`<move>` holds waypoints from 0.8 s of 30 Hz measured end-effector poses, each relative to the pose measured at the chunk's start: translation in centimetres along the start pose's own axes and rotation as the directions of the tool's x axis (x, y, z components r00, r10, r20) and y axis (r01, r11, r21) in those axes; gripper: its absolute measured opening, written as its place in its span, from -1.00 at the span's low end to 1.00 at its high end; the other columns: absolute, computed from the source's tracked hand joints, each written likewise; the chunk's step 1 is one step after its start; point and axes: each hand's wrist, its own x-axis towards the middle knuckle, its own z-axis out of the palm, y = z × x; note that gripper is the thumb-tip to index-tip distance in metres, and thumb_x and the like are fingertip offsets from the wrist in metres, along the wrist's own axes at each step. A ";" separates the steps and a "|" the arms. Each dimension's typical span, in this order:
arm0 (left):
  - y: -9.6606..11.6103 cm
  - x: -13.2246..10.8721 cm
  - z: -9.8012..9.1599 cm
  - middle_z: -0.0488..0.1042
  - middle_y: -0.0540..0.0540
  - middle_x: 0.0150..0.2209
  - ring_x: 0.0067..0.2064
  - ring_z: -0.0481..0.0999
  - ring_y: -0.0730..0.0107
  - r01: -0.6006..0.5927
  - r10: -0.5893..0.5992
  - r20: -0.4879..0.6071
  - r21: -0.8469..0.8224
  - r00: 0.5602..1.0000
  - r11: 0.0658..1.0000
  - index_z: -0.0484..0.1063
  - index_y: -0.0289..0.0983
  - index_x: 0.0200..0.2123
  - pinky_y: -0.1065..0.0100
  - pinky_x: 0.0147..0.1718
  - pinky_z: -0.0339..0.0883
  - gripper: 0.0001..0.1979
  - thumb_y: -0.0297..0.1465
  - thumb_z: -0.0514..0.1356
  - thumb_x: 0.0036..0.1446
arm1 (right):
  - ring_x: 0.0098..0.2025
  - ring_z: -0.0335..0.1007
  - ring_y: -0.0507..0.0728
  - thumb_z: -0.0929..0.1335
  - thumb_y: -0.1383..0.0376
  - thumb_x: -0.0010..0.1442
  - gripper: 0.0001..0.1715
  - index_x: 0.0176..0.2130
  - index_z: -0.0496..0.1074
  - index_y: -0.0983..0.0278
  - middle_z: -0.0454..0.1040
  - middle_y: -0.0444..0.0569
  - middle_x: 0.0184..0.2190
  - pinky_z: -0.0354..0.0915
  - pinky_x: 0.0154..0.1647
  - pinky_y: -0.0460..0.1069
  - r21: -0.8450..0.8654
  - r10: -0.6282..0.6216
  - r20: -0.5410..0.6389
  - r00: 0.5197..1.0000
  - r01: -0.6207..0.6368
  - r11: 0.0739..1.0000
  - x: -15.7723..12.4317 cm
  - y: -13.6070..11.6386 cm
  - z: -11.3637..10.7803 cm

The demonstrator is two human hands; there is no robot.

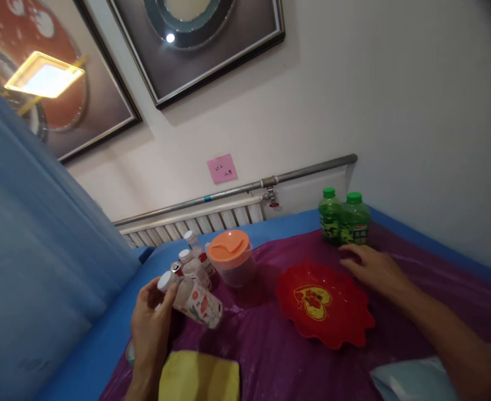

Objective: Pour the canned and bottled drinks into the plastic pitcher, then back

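Observation:
My left hand (151, 314) grips a clear plastic bottle (199, 301) by its upper part, near the white cap. The bottle leans to the right and has a fruit-and-leaf printed label. My right hand (370, 267) holds nothing; its fingers are loosely extended above the right side of a scalloped red plate (341, 317). Just beyond that hand stand two green bottles (356, 223) with green caps. Past the held bottle are two more white-capped bottles (193, 267), a can (176, 269) and a translucent pitcher (234, 273) with an orange lid.
Purple sheeting (266, 356) covers much of the blue table (270, 223). A yellow cloth (201, 376) lies at the front and a pale blue item (416, 379) at the front right. A blue curtain (32, 250) hangs left. Behind are a radiator (228, 216) and pipe (312, 170).

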 end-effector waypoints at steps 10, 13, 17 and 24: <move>5.8 -8.8 7.6 0.59 -0.18 -0.20 -0.18 0.58 0.18 0.236 -0.123 0.290 -0.395 0.949 0.888 0.48 -0.29 -0.16 0.28 -0.23 0.46 -0.41 -0.14 0.46 -0.27 | 0.22 0.27 0.31 0.57 0.16 -0.20 0.03 0.24 0.29 0.21 0.37 0.03 0.20 0.17 0.25 0.15 0.673 -0.411 0.532 0.740 -0.074 0.736 -5.6 -9.9 -2.7; 6.2 -9.6 9.3 0.59 -0.19 -0.19 -0.18 0.58 0.17 0.241 -0.096 0.358 -0.386 0.929 0.891 0.48 -0.29 -0.16 0.26 -0.22 0.46 -0.43 -0.14 0.46 -0.26 | 0.13 0.35 0.27 0.55 0.24 -0.19 0.09 0.28 0.21 0.22 0.42 0.02 0.14 0.27 0.15 0.11 0.687 -0.448 0.579 0.681 -0.112 0.718 -5.7 -9.9 -2.5; 6.4 -9.6 9.9 0.58 -0.20 -0.14 -0.13 0.57 0.15 0.268 -0.098 0.444 -0.339 0.890 0.902 0.49 -0.28 -0.11 0.27 -0.19 0.46 -0.36 -0.15 0.47 -0.30 | 0.01 0.42 0.24 0.56 0.31 -0.22 -0.02 0.20 0.32 0.21 0.49 -0.03 0.01 0.34 0.01 0.06 0.676 -0.448 0.610 0.653 -0.134 0.725 -4.9 -9.0 -2.7; 5.2 -8.2 8.7 0.58 -0.14 -0.10 -0.08 0.53 0.23 0.248 -0.101 0.496 -0.241 0.862 0.938 0.50 -0.26 -0.10 0.34 -0.10 0.39 -0.45 -0.11 0.40 -0.15 | -0.07 0.43 0.22 0.54 0.44 -0.32 -0.08 0.09 0.41 0.21 0.50 -0.07 -0.06 0.34 -0.05 0.03 0.581 -0.344 0.561 0.752 -0.062 0.812 -4.7 -8.7 -3.1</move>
